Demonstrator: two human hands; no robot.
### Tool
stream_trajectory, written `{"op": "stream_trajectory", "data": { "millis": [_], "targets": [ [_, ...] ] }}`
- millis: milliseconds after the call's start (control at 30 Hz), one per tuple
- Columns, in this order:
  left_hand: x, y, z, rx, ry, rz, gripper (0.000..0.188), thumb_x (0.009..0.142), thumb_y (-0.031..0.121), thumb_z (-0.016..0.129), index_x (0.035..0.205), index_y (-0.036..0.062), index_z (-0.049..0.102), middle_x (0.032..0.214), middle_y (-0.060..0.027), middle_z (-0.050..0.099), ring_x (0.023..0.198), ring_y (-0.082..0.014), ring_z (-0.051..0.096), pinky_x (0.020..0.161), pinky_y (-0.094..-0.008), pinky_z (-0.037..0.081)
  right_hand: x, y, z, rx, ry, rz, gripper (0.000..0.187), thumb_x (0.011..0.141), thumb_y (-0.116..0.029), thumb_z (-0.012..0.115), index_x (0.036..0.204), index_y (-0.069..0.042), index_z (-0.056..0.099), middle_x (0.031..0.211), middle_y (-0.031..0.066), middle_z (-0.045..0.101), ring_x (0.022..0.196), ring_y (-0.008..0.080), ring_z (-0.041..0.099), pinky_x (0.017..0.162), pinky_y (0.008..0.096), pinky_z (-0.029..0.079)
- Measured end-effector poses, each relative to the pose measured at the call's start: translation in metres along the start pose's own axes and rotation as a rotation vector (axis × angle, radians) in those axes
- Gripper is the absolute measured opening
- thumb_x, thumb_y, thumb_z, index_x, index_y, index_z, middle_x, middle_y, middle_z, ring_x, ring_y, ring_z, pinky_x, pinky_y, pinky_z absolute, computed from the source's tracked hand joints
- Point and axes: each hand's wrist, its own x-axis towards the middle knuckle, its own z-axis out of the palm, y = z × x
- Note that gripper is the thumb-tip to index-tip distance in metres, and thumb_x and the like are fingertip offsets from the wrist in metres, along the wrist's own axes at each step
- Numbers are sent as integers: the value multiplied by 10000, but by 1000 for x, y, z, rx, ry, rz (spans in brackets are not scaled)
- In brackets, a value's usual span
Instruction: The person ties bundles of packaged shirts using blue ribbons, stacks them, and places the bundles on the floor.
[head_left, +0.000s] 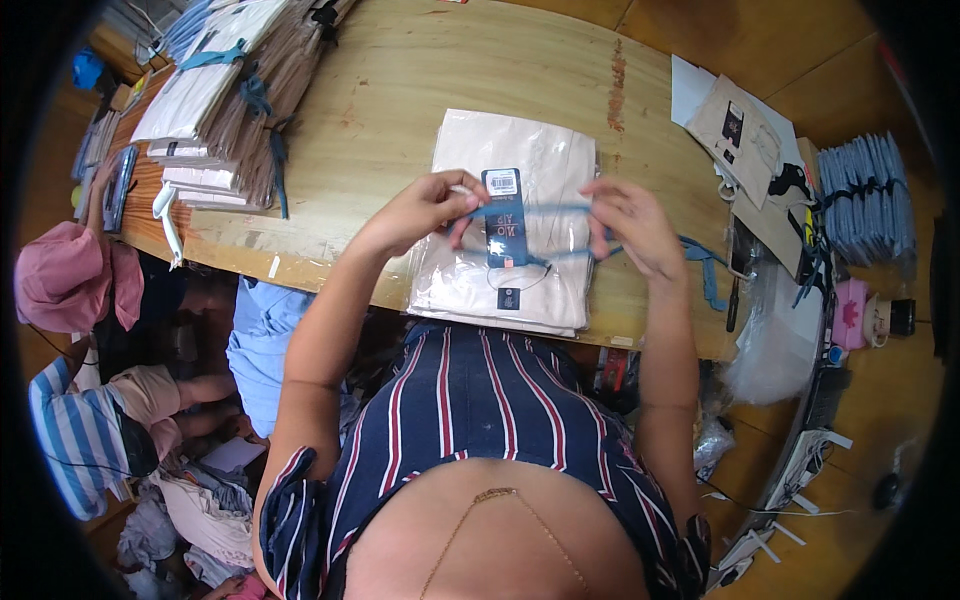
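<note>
A stack of folded cream garments in clear plastic bags (555,290) lies on the wooden table in front of me, with a dark label on its top piece. Over it runs a blue cloth strip (545,209), stretched between my hands. My left hand (432,212) pinches the strip at the label's left side. On the right, the fingers of my right hand (638,228) are closed on the same strip. A lower run of the strip crosses the stack under my hands, and one end trails past my right wrist onto the table.
Tall piles of bagged garments (215,95), tied with blue strips, stand at the table's back left. Another bagged garment (735,130) lies at the right, near a bundle of blue-grey packets (868,200). Other people (75,280) are at the left. A white handle-like object (166,220) overhangs the table edge.
</note>
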Motion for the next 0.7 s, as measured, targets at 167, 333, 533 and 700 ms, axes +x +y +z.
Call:
{"op": "stream_trajectory", "data": {
  "millis": [167, 333, 533, 700],
  "targets": [
    [19, -34, 8, 922, 577, 564, 244, 684, 6, 552, 925, 44, 538, 875, -109, 493, 827, -250, 480, 723, -301, 398, 29, 54, -4, -758, 525, -424, 144, 725, 22, 487, 839, -15, 567, 742, 68, 523, 637, 167, 531, 604, 244, 416],
    [35, -44, 23, 892, 606, 648, 273, 637, -23, 553, 904, 36, 554, 925, -102, 505, 873, -273, 449, 770, -327, 380, 20, 47, 28, -754, 635, -462, 109, 704, -14, 528, 797, -29, 582, 739, 107, 548, 635, 239, 544, 598, 283, 423],
    [60, -38, 23, 970, 525, 661, 109, 609, 27, 599, 709, 14, 558, 793, -90, 535, 794, -263, 467, 695, -335, 394, 43, 57, 55, -981, 564, -352, 83, 684, -85, 580, 735, -21, 566, 682, 107, 552, 619, 247, 545, 558, 299, 418],
    [40, -21, 7, 875, 429, 681, 86, 640, 19, 591, 703, 10, 534, 693, -111, 536, 663, -281, 508, 608, -312, 418, 27, 37, 34, -745, 567, -413, 73, 675, -77, 581, 698, -14, 552, 662, 113, 538, 585, 253, 527, 532, 303, 398]
  ]
}}
